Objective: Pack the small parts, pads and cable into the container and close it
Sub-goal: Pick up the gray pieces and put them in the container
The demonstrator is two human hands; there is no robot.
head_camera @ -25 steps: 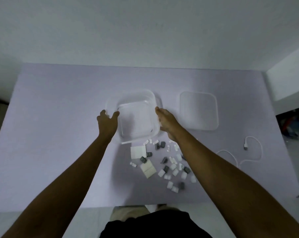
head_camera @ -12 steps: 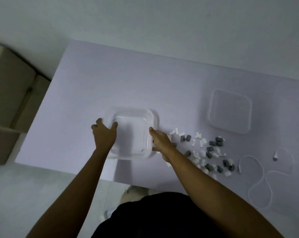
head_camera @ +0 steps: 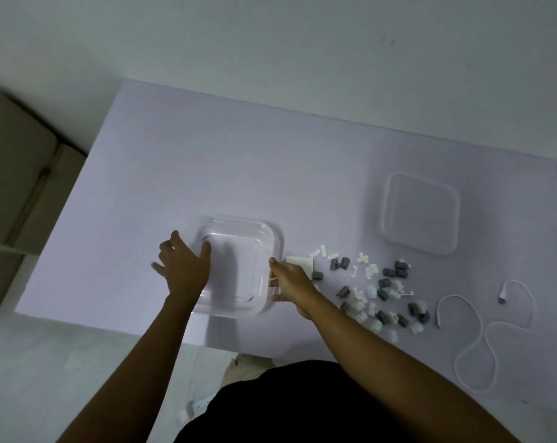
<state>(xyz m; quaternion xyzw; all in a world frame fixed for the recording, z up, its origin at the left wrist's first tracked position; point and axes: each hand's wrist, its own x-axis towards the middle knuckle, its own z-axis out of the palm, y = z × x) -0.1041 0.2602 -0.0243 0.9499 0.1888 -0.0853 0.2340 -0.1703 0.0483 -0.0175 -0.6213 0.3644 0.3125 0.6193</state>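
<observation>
The clear square container (head_camera: 239,227) stands open and looks empty near the table's front edge. My left hand (head_camera: 183,271) holds its left wall, thumb over the rim and fingers spread outside. Against its right wall, my right hand (head_camera: 290,279) grips with the fingers. Beside that hand lies a white pad (head_camera: 299,261), partly covered by it. Several small grey and white parts (head_camera: 379,292) are scattered to the right. Further right, the white cable (head_camera: 482,330) lies in loose loops. The clear lid (head_camera: 419,215) rests flat behind the parts.
The pale purple table (head_camera: 239,161) ends at a front edge just below the container. Brown cardboard boxes (head_camera: 12,174) stand on the floor to the left. A white wall runs behind the table.
Both hands have drawn the container left and toward the front edge, away from the parts and lid. In the last half second it has barely moved.
</observation>
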